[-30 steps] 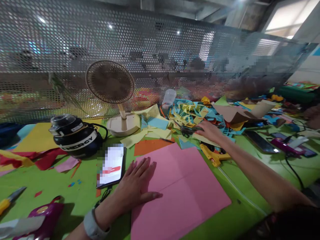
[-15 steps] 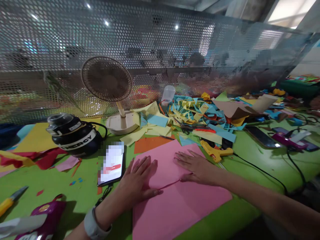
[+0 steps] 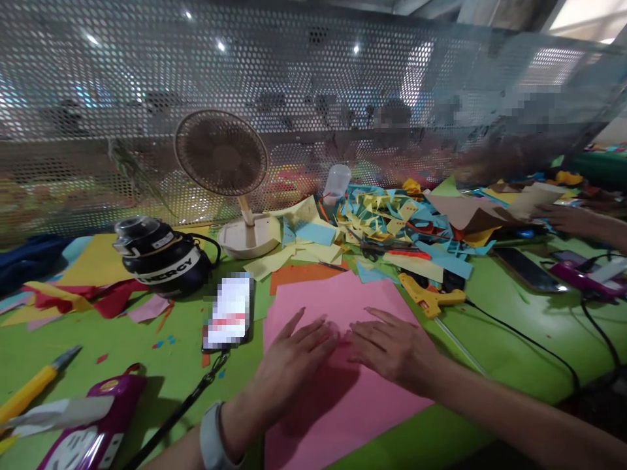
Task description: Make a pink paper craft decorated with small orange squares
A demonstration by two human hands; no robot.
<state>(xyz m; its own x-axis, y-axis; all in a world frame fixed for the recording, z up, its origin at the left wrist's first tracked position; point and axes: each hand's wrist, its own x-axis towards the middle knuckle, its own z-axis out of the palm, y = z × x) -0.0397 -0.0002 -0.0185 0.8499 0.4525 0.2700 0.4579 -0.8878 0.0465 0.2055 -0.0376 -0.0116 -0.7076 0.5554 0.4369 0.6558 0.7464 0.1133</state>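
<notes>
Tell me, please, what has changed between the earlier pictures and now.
The right hand released the scissors and drew back over the pink paper; the left hand shifted rightward towards it. A co-worker's hand appeared at far right. The fan and black bottle stayed put.

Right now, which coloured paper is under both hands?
The pink paper: left hand and right hand are over it; the orange paper and scrap pile lie beyond.
</notes>
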